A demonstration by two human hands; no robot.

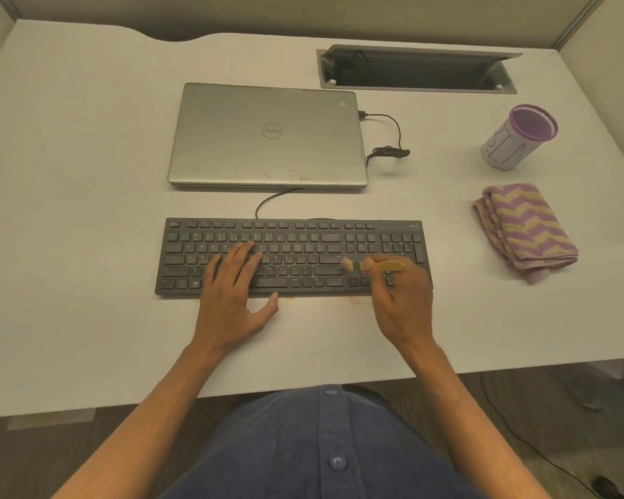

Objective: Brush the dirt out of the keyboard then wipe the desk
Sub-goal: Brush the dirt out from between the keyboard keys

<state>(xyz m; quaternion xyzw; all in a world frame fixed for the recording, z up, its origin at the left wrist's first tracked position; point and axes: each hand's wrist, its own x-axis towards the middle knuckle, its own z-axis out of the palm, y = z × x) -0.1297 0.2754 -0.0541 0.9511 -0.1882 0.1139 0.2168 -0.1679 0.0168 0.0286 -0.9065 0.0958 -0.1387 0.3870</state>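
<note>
Nearest, the left hand (231,282) is laid flat with straight fingers on the keyboard (292,255) at mid-desk, while a brush (375,265) is gripped by the right hand (400,300) over its right keys. Brushing is judged underway; crumbs remain on the desk (87,246), with the folded cloth (526,228) untouched at right. Nothing can be made out inside the purple cup (519,138) beyond it.

The keyboard (292,255) is black with pale lettering. The closed laptop (267,136) is silver. The desk (87,174) is off-white, with orange-brown specks near the keyboard. The folded cloth (526,230) has purple and tan zigzags. The pen cup (517,138) is white, purple-rimmed. The brush (375,265) has a tan handle.
</note>
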